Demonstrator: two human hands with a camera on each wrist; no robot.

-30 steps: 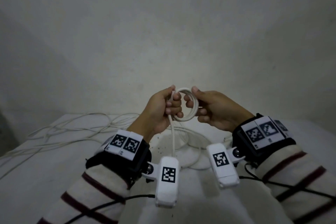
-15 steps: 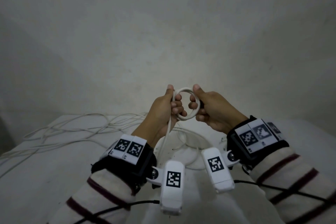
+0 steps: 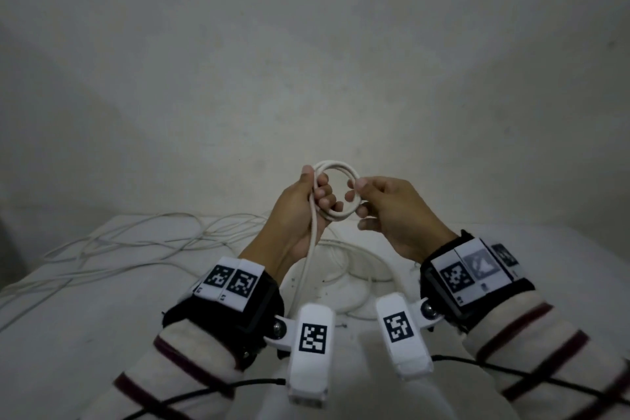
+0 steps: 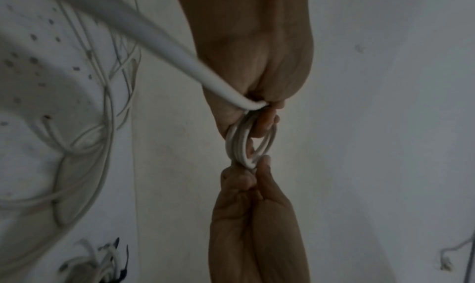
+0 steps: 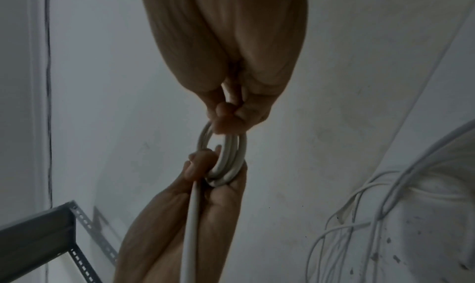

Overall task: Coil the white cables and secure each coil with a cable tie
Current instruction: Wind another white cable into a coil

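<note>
A small coil of white cable (image 3: 335,170) of a few turns is held up in front of the wall, above the table. My left hand (image 3: 312,194) grips its left side, fingers curled through the ring (image 4: 240,143). My right hand (image 3: 361,196) pinches its right side between thumb and fingers (image 5: 226,122). The cable's free length (image 3: 308,249) hangs from my left palm down to the table. No cable tie is visible.
Several loose white cables (image 3: 136,242) sprawl over the white table (image 3: 85,334) at left, and more loops (image 3: 354,269) lie under my hands. A grey perforated metal shelf frame (image 5: 51,238) shows at the lower left of the right wrist view. A plain wall stands behind.
Both hands have lifted the coil slightly and my right hand has shifted its pinch along the ring. The ring looks a little larger with another turn laid on.
</note>
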